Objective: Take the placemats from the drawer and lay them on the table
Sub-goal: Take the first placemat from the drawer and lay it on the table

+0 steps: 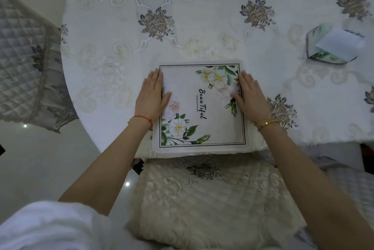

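The mat (199, 106) lies flat at the table's (202, 27) 6 o'clock edge; left hand (150, 96) at its 9, right hand (250, 94) at 3, both flat, pressing, grasping nothing. Looks light, limp; lift by opposite edges

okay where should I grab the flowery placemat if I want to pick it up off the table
Probably the near edge of the placemat. It lies flat on the table, but that edge reaches the table's rim, so fingers can likely slip under from your side, thumb on top. The left hand and right hand now press its side edges.
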